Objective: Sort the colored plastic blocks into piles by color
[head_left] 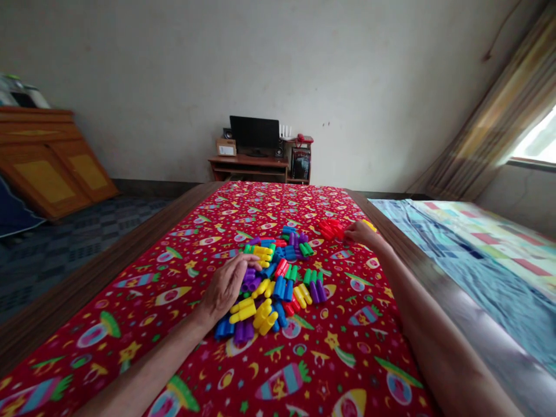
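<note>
A loose pile of plastic building blocks in yellow, blue, purple, green and red, each shaped like joined round pegs, lies on a red patterned cloth. My left hand rests at the pile's left side, its fingers stretched over the purple blocks and close to a yellow block. Farther right, my right hand reaches to a separate cluster of red blocks. Its fingers are pinched at a red block on the cluster's right edge, mostly hidden by the fingertips. A yellow block shows just behind this hand.
The cloth covers a long table with a dark wooden edge. A bed with blue and patchwork covers stands at the right. Against the far wall is a desk with a monitor. A wooden cabinet stands at the left.
</note>
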A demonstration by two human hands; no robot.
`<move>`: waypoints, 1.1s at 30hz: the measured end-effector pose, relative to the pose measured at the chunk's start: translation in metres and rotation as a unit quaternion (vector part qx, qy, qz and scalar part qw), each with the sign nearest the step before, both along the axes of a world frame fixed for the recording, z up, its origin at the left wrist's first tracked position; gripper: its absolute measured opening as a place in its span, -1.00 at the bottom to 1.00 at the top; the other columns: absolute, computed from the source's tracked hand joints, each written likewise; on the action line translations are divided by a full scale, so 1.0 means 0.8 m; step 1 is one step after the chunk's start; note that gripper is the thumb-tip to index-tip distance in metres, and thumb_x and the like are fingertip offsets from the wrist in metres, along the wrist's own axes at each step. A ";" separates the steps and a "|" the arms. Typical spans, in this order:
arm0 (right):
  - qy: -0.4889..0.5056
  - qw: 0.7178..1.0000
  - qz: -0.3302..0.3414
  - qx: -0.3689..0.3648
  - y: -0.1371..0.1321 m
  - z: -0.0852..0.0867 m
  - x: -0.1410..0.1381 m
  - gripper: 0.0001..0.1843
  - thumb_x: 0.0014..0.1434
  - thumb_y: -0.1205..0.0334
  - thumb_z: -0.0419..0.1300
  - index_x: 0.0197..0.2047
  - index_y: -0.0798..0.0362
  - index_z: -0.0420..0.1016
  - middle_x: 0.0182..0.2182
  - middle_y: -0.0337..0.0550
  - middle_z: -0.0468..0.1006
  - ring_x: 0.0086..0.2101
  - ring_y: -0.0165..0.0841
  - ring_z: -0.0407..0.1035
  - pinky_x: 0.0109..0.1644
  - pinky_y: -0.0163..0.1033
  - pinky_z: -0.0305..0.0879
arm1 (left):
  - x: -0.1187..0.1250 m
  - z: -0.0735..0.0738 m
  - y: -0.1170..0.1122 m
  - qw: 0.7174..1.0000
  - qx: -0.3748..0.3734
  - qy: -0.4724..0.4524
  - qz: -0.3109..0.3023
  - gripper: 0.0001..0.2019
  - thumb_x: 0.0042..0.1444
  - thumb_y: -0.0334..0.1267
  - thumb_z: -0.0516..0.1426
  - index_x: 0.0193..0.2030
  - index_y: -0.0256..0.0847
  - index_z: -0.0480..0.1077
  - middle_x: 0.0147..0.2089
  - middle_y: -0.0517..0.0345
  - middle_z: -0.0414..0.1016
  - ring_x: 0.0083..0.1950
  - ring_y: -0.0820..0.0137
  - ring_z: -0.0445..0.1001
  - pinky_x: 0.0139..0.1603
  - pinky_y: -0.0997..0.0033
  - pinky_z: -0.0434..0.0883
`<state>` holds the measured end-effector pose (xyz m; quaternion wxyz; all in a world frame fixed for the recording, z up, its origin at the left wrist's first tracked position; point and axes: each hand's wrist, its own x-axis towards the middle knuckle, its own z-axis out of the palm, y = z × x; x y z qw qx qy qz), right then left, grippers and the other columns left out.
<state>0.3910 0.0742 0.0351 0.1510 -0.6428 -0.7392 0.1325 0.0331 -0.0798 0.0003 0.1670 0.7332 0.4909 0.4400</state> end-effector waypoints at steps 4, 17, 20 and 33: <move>-0.031 0.999 -0.038 0.011 -0.003 -0.005 -0.012 -0.72 0.05 0.38 0.06 -0.59 0.17 0.53 -0.66 -0.16 0.46 -0.53 -0.43 0.34 -0.45 -0.40 0.12 | 0.000 0.002 0.001 1.000 0.010 0.000 0.001 -0.57 0.33 0.00 -0.19 -0.12 -0.20 0.39 -0.20 0.02 0.59 -0.07 0.22 0.54 0.01 0.23 0.45; -0.141 0.990 -0.021 -0.002 -0.021 0.001 -0.050 -0.09 0.20 -0.23 0.08 0.36 0.31 0.03 0.14 0.37 0.36 0.13 -0.06 0.29 0.10 -0.16 0.20 | 0.003 0.003 0.000 1.000 0.018 0.003 0.000 -0.62 0.32 -0.07 -0.17 -0.17 -0.20 0.39 -0.21 0.02 0.59 -0.12 0.26 0.55 0.02 0.27 0.44; -0.147 0.989 -0.011 -0.001 -0.014 -0.010 -0.053 -0.18 0.23 -0.19 0.08 0.30 0.33 0.12 0.10 0.32 0.41 0.10 -0.09 0.32 0.05 -0.23 0.21 | 0.003 0.004 0.001 1.000 0.021 0.005 -0.002 -0.63 0.31 -0.08 -0.17 -0.17 -0.20 0.40 -0.21 0.03 0.59 -0.13 0.26 0.55 0.04 0.28 0.43; -0.176 0.984 0.004 0.030 0.012 -0.003 -0.081 -0.63 0.28 0.08 0.11 0.04 0.16 0.42 -0.01 0.11 0.51 -0.02 -0.21 0.40 -0.03 -0.27 0.26 | 0.001 0.002 0.002 1.000 0.017 -0.003 -0.005 -0.64 0.32 -0.09 -0.15 -0.15 -0.18 0.40 -0.21 0.04 0.58 -0.14 0.27 0.55 -0.01 0.29 0.45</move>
